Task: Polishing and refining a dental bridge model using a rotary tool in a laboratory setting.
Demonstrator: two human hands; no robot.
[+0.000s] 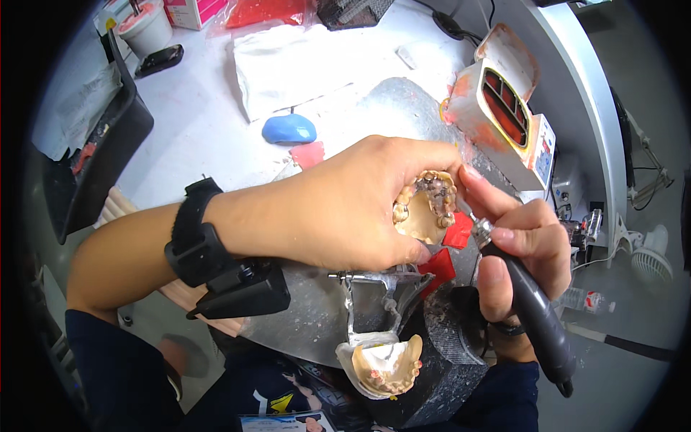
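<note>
My left hand (345,205) is closed round the edge of a tan dental cast (426,229), thumb and fingers on its sides. The cast has a row of teeth with metal wires and pinkish material along it. Below it hangs a metal articulator (389,302), swung apart, with a second dental cast (385,371) at its lower end. My right hand (522,245) grips a black dental handpiece (536,320) with a silver collet. Its thin tip points at the right side of the upper cast's teeth; whether it touches them I cannot tell.
Red wax pieces (458,230) lie beside the cast. A blue mouse-shaped object (289,129) and a white packet (288,68) are farther back. An open wax heater (497,108) stands at right, near the bench's raised edge. At left is a black tray (122,129); a bottle (583,299) lies at lower right.
</note>
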